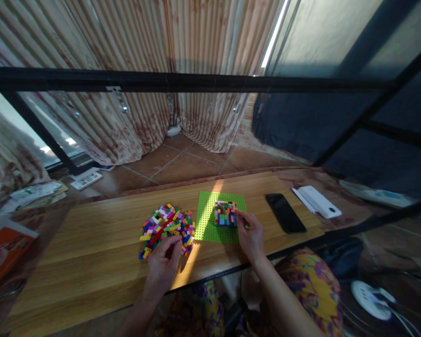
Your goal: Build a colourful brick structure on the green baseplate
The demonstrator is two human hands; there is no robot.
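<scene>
On a light green studded baseplate stands a block of small building bricks in many colours. The fingertips of my right hand are pinched together at the right edge of that brick block; whether a loose brick is between them is hidden. A heap of loose toy bricks lies to the left of the baseplate. At the heap's near side my left hand has thumb and forefinger brought together. Anything in that pinch is too small to make out.
The wooden table carries a black phone right of the baseplate. Past its right end lies a white box. An orange package is at the far left. A dark metal rail crosses before the curtains.
</scene>
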